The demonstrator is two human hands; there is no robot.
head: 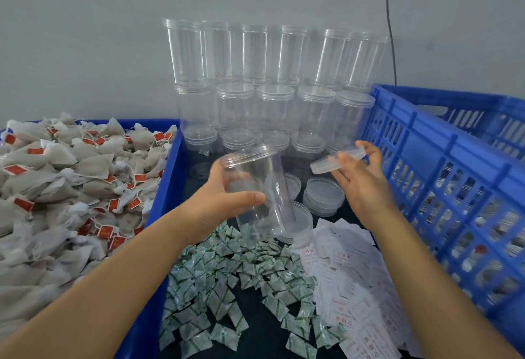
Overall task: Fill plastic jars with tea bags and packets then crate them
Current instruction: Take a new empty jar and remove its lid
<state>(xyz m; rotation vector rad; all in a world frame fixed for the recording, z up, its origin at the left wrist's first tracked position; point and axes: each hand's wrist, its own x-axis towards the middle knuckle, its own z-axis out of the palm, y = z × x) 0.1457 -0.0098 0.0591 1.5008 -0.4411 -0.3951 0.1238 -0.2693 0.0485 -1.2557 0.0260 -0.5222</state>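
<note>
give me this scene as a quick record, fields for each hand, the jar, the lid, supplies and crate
left hand: left hand grips an open clear jar, tilted, above the table
right hand: right hand holds the lid, off the jar
jar contents: looks empty
tea bags: heap in the blue bin on the left
packets: green and white packets on the dark table, white slips beside them
loose lids: small stack under the right hand
spare jars: stacked jars against the wall
crate: blue crate on the right
</note>
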